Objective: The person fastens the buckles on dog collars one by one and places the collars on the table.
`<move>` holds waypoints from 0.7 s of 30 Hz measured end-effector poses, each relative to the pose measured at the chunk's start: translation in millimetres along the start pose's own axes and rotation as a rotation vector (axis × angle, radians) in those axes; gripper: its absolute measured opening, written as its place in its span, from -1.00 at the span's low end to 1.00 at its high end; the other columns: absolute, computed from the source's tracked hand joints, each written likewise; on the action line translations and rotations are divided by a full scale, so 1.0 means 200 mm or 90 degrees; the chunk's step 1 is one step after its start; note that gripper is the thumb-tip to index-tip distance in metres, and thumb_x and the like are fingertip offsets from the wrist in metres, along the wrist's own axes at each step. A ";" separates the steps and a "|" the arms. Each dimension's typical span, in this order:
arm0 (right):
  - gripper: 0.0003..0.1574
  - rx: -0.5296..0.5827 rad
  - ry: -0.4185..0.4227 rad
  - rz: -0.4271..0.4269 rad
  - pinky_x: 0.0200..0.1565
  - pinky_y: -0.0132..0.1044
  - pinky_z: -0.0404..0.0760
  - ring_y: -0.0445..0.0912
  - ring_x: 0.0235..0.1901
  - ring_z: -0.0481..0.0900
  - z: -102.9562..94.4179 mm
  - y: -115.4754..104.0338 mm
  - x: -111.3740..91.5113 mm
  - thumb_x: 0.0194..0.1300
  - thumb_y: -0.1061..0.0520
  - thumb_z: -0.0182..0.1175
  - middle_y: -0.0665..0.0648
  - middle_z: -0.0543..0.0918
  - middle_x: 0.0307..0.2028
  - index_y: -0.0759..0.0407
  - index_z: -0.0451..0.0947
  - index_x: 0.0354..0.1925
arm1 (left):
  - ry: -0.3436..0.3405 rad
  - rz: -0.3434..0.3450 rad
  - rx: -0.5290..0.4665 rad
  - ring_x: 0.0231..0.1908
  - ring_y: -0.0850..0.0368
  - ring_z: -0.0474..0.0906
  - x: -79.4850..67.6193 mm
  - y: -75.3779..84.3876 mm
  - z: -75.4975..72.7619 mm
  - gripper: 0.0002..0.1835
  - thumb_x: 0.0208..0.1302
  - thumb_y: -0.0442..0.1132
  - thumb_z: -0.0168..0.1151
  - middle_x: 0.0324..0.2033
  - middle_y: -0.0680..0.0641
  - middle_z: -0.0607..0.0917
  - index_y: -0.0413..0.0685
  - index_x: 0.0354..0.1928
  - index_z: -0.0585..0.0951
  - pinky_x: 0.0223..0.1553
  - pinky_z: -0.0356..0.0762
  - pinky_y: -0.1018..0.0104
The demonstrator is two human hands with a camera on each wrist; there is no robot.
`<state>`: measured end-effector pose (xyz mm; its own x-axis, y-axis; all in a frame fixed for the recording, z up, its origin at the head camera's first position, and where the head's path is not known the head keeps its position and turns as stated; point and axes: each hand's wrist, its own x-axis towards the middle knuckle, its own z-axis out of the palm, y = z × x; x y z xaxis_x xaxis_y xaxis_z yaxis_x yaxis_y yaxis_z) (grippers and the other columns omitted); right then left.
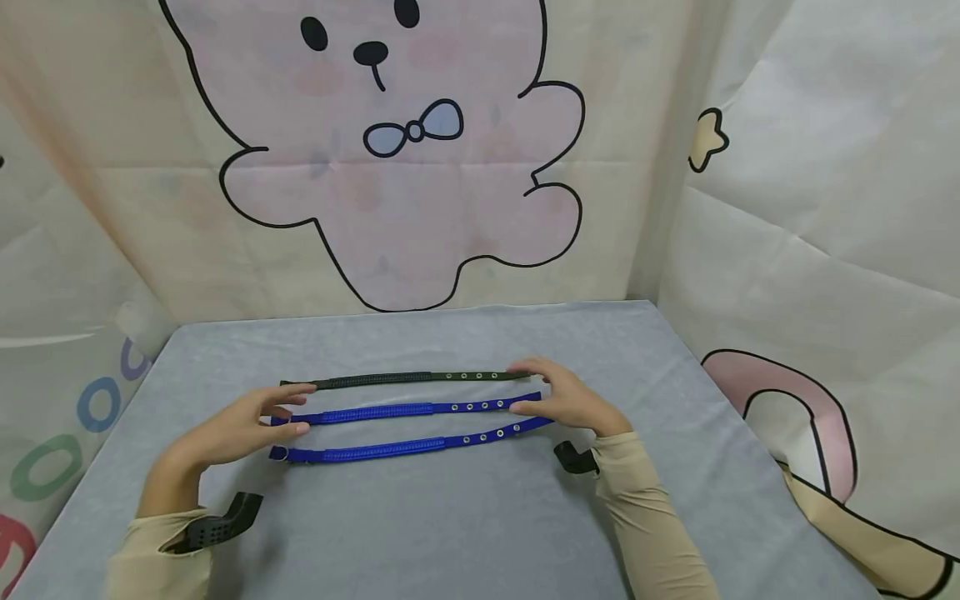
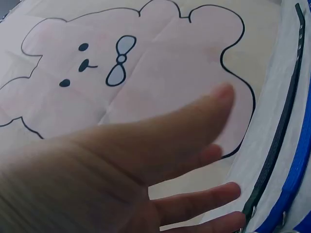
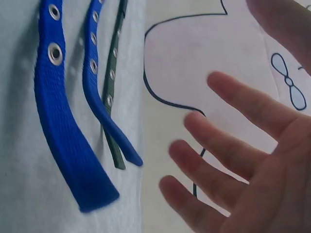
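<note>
Grey tabletop [image 1: 420,533] extends beyond three straps [image 1: 405,410] on every side.

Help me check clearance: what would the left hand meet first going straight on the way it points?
Probably the dark green strap, whose left end lies by the left hand; depth is unclear, so the hand might pass above.

Near strap [image 1: 375,452] and middle strap [image 1: 390,412]: solid bright blue, row of silver-rimmed eyelets [image 1: 484,405]. Far strap [image 1: 390,379]: dark green, same silver row. Bench [image 1: 450,525]: plain pale grey-blue. Back cloth [image 1: 637,42]: cream, pink bear [image 1: 420,200] outlined black, pale blue bow tie [image 1: 442,121]. Right cloth [image 1: 825,167]: whitish, yellow star [image 1: 705,140], pink arch [image 1: 810,396]. Left cloth [image 1: 45,375]: whitish, purple, blue, green rings [image 1: 82,408]. Sleeves [image 1: 648,517]: plain beige. Wrist mounts [image 1: 243,510]: black.
</note>
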<state>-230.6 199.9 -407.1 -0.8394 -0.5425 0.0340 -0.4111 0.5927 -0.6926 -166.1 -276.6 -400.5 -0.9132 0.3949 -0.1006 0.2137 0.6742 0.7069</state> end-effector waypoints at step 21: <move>-0.61 0.001 -0.148 0.065 -0.11 -0.25 0.66 0.06 -0.17 0.69 -0.10 0.06 -0.04 0.17 0.26 0.47 0.35 0.73 -0.11 0.43 0.65 -0.06 | -0.125 -0.108 -0.035 -0.04 -0.17 0.69 0.00 -0.14 -0.01 -0.59 0.23 -0.35 0.41 0.05 -0.35 0.70 -0.36 0.10 0.65 -0.38 0.62 0.15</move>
<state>-236.5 223.1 -402.5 -0.7722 -0.6024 -0.2020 -0.3280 0.6503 -0.6852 -173.6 -296.6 -418.9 -0.8483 0.3960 -0.3515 0.0390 0.7087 0.7044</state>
